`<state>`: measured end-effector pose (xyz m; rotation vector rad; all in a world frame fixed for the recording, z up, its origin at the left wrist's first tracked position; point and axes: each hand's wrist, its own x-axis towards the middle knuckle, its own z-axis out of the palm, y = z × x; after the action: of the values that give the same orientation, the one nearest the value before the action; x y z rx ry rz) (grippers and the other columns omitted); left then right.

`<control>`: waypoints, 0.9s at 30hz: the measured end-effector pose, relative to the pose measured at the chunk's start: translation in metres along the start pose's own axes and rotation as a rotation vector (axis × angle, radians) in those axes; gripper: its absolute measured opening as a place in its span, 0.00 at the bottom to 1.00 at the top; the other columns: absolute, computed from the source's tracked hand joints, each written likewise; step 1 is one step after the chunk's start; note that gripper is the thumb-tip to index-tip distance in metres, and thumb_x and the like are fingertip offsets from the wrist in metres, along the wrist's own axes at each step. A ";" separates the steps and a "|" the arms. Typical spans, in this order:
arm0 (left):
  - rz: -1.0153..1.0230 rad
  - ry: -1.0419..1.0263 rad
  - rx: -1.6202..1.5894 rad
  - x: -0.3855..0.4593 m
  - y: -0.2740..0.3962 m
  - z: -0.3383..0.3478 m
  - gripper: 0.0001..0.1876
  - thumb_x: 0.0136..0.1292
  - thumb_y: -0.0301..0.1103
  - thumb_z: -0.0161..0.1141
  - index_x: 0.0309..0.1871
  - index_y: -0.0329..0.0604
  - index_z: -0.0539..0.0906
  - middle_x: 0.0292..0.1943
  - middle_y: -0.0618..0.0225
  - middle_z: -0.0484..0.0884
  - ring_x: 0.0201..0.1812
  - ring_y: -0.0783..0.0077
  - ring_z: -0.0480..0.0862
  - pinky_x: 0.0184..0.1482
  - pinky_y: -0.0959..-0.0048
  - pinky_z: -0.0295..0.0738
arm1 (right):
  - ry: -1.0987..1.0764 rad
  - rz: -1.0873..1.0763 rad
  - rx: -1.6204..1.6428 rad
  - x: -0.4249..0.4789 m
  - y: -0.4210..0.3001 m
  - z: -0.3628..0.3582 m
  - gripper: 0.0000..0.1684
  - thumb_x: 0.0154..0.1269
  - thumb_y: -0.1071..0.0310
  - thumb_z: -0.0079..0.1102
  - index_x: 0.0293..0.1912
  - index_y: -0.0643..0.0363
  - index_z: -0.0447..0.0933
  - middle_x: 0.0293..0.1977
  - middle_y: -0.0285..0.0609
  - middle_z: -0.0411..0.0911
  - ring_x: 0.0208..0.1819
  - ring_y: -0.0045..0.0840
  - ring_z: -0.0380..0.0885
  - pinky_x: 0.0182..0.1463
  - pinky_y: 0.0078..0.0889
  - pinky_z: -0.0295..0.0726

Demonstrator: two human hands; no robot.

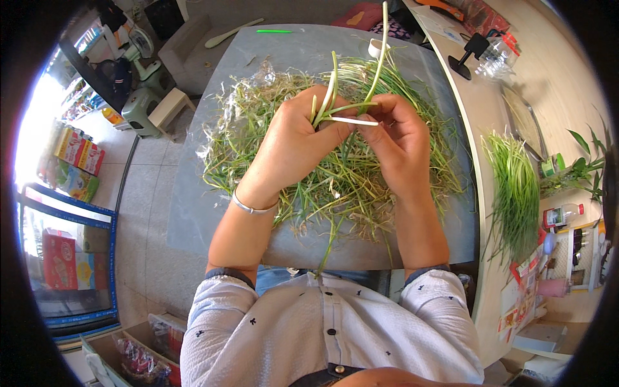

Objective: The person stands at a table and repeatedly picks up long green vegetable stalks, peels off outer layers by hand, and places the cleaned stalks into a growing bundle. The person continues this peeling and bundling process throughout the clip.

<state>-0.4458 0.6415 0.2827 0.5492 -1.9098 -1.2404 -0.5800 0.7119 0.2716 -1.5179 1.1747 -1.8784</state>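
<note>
Several green stalks with white ends, which look like garlic chives [331, 87], are gripped in my left hand [302, 138], their pale ends sticking up past the fingers. My right hand [399, 140] pinches stalks of the same kind between thumb and fingers, one long stalk [379, 63] rising far above it. The hands nearly touch, and a short white stem [355, 121] crosses the gap between them. Below both hands spreads a tangled heap of chives and dry trimmings [333, 188]. A more orderly bundle of chives [401, 87] lies behind my right hand.
The heap lies on a grey table [193, 213]. Toward the table's far edge are a green pen-like stick [274, 31] and a white cup or roll [378, 48]. On the wooden counter at right rest a neat chive bundle [512, 193], a small bottle [563, 215] and a clear plastic jar [498, 58].
</note>
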 end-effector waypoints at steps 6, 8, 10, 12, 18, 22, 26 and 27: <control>-0.034 0.016 -0.019 -0.001 -0.001 0.000 0.05 0.54 0.24 0.57 0.33 0.36 0.75 0.25 0.75 0.74 0.27 0.85 0.70 0.29 0.83 0.65 | -0.064 0.103 -0.114 0.004 -0.007 -0.014 0.06 0.56 0.71 0.58 0.31 0.63 0.71 0.26 0.32 0.72 0.26 0.10 0.68 0.30 0.13 0.68; -0.026 0.068 -0.061 0.000 -0.002 0.001 0.06 0.53 0.27 0.58 0.33 0.35 0.76 0.21 0.73 0.73 0.24 0.84 0.69 0.26 0.81 0.65 | -0.044 0.055 -0.208 0.006 -0.011 -0.018 0.06 0.55 0.72 0.59 0.31 0.64 0.71 0.26 0.33 0.72 0.26 0.11 0.69 0.31 0.14 0.69; -0.009 0.049 -0.080 0.001 -0.002 -0.002 0.06 0.54 0.26 0.57 0.34 0.35 0.76 0.22 0.73 0.74 0.25 0.85 0.69 0.26 0.81 0.65 | -0.063 0.016 -0.263 0.007 -0.011 -0.022 0.06 0.54 0.73 0.59 0.31 0.64 0.71 0.26 0.34 0.72 0.26 0.13 0.70 0.31 0.15 0.70; -0.003 0.048 -0.100 0.001 -0.002 -0.003 0.05 0.55 0.26 0.57 0.35 0.35 0.76 0.23 0.74 0.74 0.26 0.85 0.70 0.27 0.82 0.66 | -0.125 -0.016 -0.277 0.008 -0.010 -0.026 0.06 0.53 0.74 0.59 0.30 0.64 0.71 0.26 0.35 0.72 0.26 0.14 0.70 0.31 0.16 0.70; 0.020 0.020 -0.159 0.001 0.001 0.009 0.07 0.56 0.28 0.59 0.35 0.35 0.77 0.25 0.74 0.76 0.28 0.85 0.71 0.29 0.83 0.67 | -0.138 0.095 -0.254 0.004 -0.012 -0.014 0.05 0.53 0.76 0.58 0.30 0.64 0.71 0.25 0.35 0.71 0.27 0.15 0.70 0.31 0.17 0.71; 0.043 0.050 -0.199 0.000 0.000 0.013 0.07 0.56 0.27 0.59 0.36 0.34 0.77 0.25 0.72 0.77 0.27 0.84 0.71 0.29 0.82 0.67 | -0.119 0.031 -0.180 0.004 -0.007 -0.011 0.04 0.52 0.77 0.56 0.30 0.64 0.71 0.24 0.34 0.71 0.26 0.13 0.69 0.30 0.16 0.70; 0.075 0.062 -0.068 0.000 -0.002 0.013 0.06 0.56 0.26 0.58 0.36 0.34 0.77 0.25 0.69 0.77 0.27 0.83 0.71 0.29 0.81 0.68 | -0.086 0.081 -0.074 0.002 -0.003 -0.012 0.05 0.53 0.74 0.56 0.30 0.64 0.71 0.24 0.33 0.71 0.26 0.12 0.68 0.29 0.15 0.68; 0.066 0.054 -0.059 0.000 -0.002 0.012 0.06 0.55 0.25 0.57 0.36 0.34 0.77 0.25 0.69 0.78 0.26 0.83 0.71 0.29 0.81 0.68 | -0.070 0.102 -0.018 0.002 -0.002 -0.012 0.05 0.53 0.73 0.56 0.30 0.64 0.71 0.24 0.33 0.71 0.26 0.12 0.68 0.29 0.15 0.68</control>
<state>-0.4550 0.6472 0.2779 0.4805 -1.8259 -1.2231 -0.5911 0.7156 0.2738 -1.4920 1.2160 -1.7388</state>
